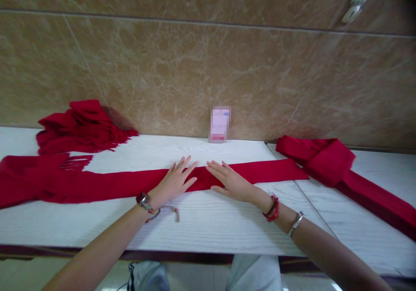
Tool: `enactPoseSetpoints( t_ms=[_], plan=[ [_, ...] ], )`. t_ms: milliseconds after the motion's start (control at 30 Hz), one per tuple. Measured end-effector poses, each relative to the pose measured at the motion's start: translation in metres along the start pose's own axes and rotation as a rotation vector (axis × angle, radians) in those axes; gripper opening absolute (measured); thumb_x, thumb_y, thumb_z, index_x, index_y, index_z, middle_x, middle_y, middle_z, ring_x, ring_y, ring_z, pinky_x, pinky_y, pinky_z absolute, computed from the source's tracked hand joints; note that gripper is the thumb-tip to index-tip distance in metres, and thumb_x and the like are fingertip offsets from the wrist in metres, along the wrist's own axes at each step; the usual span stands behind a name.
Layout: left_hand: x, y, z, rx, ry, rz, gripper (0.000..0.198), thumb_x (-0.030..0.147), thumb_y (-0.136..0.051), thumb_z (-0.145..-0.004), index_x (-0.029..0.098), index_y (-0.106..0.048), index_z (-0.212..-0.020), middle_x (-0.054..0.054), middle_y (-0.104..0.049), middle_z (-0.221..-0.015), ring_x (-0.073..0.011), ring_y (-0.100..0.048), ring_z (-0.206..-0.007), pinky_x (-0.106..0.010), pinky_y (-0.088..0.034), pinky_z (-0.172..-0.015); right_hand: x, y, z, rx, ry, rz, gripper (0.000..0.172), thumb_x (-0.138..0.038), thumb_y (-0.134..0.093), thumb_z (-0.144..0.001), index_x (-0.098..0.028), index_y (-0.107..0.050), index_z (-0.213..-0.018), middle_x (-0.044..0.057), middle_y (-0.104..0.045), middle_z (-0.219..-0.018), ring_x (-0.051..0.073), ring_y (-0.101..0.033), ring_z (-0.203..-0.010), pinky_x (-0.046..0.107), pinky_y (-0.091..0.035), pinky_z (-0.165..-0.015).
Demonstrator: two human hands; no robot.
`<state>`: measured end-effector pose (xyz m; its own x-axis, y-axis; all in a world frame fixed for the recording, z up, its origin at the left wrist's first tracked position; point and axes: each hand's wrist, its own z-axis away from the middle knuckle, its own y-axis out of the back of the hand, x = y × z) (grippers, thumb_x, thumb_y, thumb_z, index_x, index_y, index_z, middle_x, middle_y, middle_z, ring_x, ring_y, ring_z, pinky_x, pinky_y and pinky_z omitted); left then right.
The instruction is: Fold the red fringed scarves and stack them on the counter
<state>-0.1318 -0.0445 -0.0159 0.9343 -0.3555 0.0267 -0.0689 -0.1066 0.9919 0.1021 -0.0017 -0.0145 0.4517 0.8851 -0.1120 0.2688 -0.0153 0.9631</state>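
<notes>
A long red scarf (113, 185) lies stretched as a narrow flat band across the white table. My left hand (172, 182) rests flat on its middle with fingers spread. Close by on the right, my right hand (231, 182) also lies flat on the band, fingers extended. Neither hand grips the cloth. The band's right end is a slanted edge, while its left part widens into looser cloth near a fringe (78, 162). Whether that fringe belongs to the same scarf I cannot tell.
A crumpled red fringed scarf (78, 128) is heaped at the back left. Another folded red scarf (328, 161) lies at the right. A blurred phone-like object (220, 124) leans on the marble wall (182, 74). The white table (208, 226) ends in front of my legs.
</notes>
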Motion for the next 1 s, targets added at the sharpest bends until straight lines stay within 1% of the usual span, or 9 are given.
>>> enactPoseSetpoints(
  t_ms=[100, 200, 333, 433, 533, 600, 767, 867, 1000],
  plan=[
    [0.000, -0.003, 0.000, -0.074, -0.065, -0.005, 0.050, 0.043, -0.034, -0.092, 0.022, -0.030, -0.138, -0.009, -0.025, -0.146, -0.0256, -0.021, -0.134, -0.047, -0.022, -0.105, -0.002, 0.000, 0.001, -0.078, 0.005, -0.008, 0.058, -0.043, -0.037, -0.091, -0.011, -0.029, -0.139, 0.016, -0.032, -0.142, 0.024, -0.024, -0.133, 0.048, -0.022, -0.107],
    [0.001, -0.005, 0.000, -0.075, -0.059, -0.003, 0.048, 0.041, -0.032, -0.093, 0.022, -0.031, -0.138, -0.009, -0.026, -0.146, -0.0255, -0.022, -0.134, -0.047, -0.022, -0.105, -0.004, -0.001, 0.001, -0.135, -0.002, -0.004, 0.059, -0.045, -0.033, -0.092, -0.008, -0.030, -0.138, 0.018, -0.032, -0.142, 0.024, -0.025, -0.133, 0.048, -0.021, -0.107],
    [0.000, 0.001, 0.000, -0.010, -0.038, -0.005, 0.050, 0.041, -0.032, -0.093, 0.020, -0.030, -0.138, -0.010, -0.023, -0.147, -0.0258, -0.018, -0.135, -0.045, -0.022, -0.105, -0.004, 0.002, 0.001, -0.089, 0.007, 0.011, 0.058, -0.043, -0.039, -0.090, -0.008, -0.033, -0.136, 0.018, -0.034, -0.141, 0.024, -0.026, -0.132, 0.046, -0.022, -0.108],
    [-0.003, 0.015, 0.003, -0.032, -0.152, -0.013, 0.053, 0.043, -0.044, -0.087, 0.020, -0.037, -0.135, -0.011, -0.033, -0.142, -0.0253, -0.029, -0.130, -0.039, -0.028, -0.103, -0.004, 0.007, 0.000, -0.026, 0.043, 0.028, 0.053, -0.033, -0.048, -0.087, -0.010, -0.038, -0.134, 0.017, -0.038, -0.139, 0.024, -0.030, -0.131, 0.043, -0.025, -0.108],
    [-0.005, 0.030, 0.009, -0.088, -0.278, -0.038, 0.046, 0.033, -0.049, -0.084, 0.023, -0.044, -0.129, -0.009, -0.048, -0.127, -0.0219, -0.048, -0.114, -0.034, -0.037, -0.096, -0.004, 0.009, 0.001, -0.030, 0.057, 0.020, 0.046, -0.027, -0.050, -0.085, -0.011, -0.046, -0.129, 0.015, -0.046, -0.133, 0.023, -0.040, -0.125, 0.040, -0.034, -0.104],
    [-0.006, 0.036, 0.013, -0.098, -0.285, -0.062, 0.047, 0.023, -0.047, -0.082, 0.022, -0.045, -0.129, -0.009, -0.052, -0.121, -0.0213, -0.053, -0.106, -0.033, -0.041, -0.091, -0.003, 0.009, 0.002, -0.053, 0.055, 0.007, 0.043, -0.021, -0.047, -0.085, -0.011, -0.048, -0.127, 0.014, -0.050, -0.130, 0.022, -0.045, -0.121, 0.037, -0.037, -0.102],
    [-0.009, 0.043, 0.021, -0.161, -0.280, -0.003, 0.063, 0.010, -0.047, -0.071, 0.021, -0.039, -0.133, -0.008, -0.047, -0.128, -0.0204, -0.051, -0.109, -0.030, -0.043, -0.091, -0.002, 0.006, 0.003, -0.097, 0.035, -0.028, 0.059, 0.000, -0.036, -0.072, -0.010, -0.045, -0.129, 0.010, -0.048, -0.133, 0.017, -0.042, -0.123, 0.033, -0.034, -0.104],
    [-0.011, 0.042, 0.022, -0.172, -0.271, 0.038, 0.068, 0.006, -0.043, -0.069, 0.024, -0.037, -0.134, -0.006, -0.046, -0.129, -0.0194, -0.049, -0.112, -0.029, -0.042, -0.092, -0.001, 0.004, 0.002, -0.084, 0.015, -0.075, 0.065, 0.001, -0.036, -0.067, -0.011, -0.043, -0.131, 0.010, -0.047, -0.134, 0.016, -0.041, -0.124, 0.034, -0.035, -0.104],
    [-0.013, 0.035, 0.019, -0.138, -0.263, 0.005, 0.067, -0.001, -0.033, -0.071, 0.027, -0.040, -0.132, -0.005, -0.050, -0.125, -0.0181, -0.054, -0.105, -0.028, -0.046, -0.084, 0.000, 0.005, 0.002, -0.062, -0.014, -0.112, 0.060, -0.003, -0.038, -0.072, -0.012, -0.044, -0.130, 0.010, -0.049, -0.132, 0.018, -0.045, -0.121, 0.036, -0.037, -0.102]
  ],
)
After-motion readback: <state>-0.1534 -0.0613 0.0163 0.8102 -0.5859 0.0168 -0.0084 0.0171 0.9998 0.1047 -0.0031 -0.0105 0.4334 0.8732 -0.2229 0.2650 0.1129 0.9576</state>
